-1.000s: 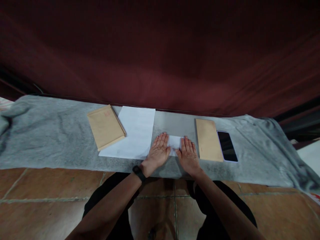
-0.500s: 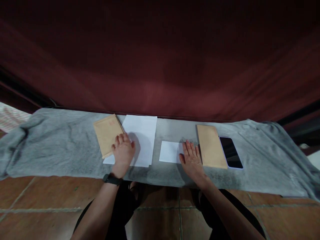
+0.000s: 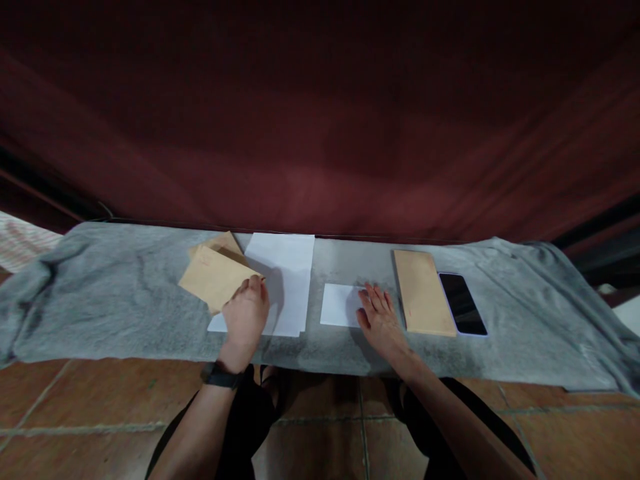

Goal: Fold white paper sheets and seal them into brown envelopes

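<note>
My left hand pinches the right end of a brown envelope, which is lifted and turned above other brown envelopes. Those lie partly over white paper sheets, and my hand hides part of them. At the right edge of a small folded-looking white paper rests my right hand, fingers stretched out and holding nothing. To the right of that hand lies a stack of brown envelopes.
A phone with a purple edge lies beside the right-hand envelopes. Grey cloth covers the long narrow surface. Behind it hangs a dark red fabric. Below its front edge are tiled floor and my legs.
My left hand, earlier spread on the left envelopes, has closed on one and lifted it, turning it across the others. My right hand has barely moved.
</note>
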Demonstrator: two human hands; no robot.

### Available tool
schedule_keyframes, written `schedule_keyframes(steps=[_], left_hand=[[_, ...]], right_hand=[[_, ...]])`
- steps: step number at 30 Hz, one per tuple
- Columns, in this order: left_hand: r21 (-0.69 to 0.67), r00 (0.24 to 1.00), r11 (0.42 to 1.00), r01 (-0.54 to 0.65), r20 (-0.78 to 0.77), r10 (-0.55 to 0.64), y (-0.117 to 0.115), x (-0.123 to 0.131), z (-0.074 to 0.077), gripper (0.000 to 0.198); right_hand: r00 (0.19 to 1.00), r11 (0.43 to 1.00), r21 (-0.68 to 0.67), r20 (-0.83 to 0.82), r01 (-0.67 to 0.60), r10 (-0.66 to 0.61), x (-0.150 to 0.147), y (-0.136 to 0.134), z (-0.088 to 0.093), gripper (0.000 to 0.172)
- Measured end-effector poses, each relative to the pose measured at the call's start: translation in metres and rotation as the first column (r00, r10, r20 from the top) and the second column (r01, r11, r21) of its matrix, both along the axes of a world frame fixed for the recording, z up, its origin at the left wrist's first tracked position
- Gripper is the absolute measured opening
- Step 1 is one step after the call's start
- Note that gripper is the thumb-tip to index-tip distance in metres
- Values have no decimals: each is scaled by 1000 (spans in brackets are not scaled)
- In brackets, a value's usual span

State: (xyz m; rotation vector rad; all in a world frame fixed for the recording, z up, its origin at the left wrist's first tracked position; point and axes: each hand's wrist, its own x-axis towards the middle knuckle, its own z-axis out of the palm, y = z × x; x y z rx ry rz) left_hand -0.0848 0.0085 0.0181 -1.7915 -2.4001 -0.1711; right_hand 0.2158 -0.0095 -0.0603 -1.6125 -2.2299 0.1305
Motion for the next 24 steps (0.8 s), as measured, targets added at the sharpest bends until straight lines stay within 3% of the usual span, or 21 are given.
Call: schedule_keyframes(steps=[3, 6, 10, 13, 16, 19, 21, 24], left_hand=[[28, 968, 983, 184, 168, -186, -6, 43, -6, 25], [173, 809, 918, 358, 433, -397, -12, 84, -13, 16], [338, 544, 860, 382, 670, -505, -18, 115, -15, 13], [378, 455, 830, 410, 704, -546, -20, 123, -13, 13], [426, 416, 778, 461, 671, -614, -18, 122, -13, 14], [454, 439, 739, 498, 603, -666, -9, 112, -14, 19], [398, 487, 711, 580, 530, -694, -1, 100, -14, 43], [181, 528, 644, 743, 434, -730, 8, 80, -14, 99]], right_hand=[[982, 995, -40, -172, -87, 78, -8, 0, 7, 50], [904, 972, -102, -400, -211, 154, -21, -5, 15, 54], [766, 889, -257, -626, -379, 145, -38, -13, 25, 55], [740, 897, -295, -670, -329, 51, -44, -13, 25, 49], [741, 923, -258, -670, -286, 42, -45, -8, 23, 44], [707, 912, -277, -707, -302, 20, -43, -2, 26, 41], [686, 896, -327, -726, -301, -35, -39, 2, 32, 42], [632, 825, -416, -769, -383, -95, -28, 5, 39, 41]])
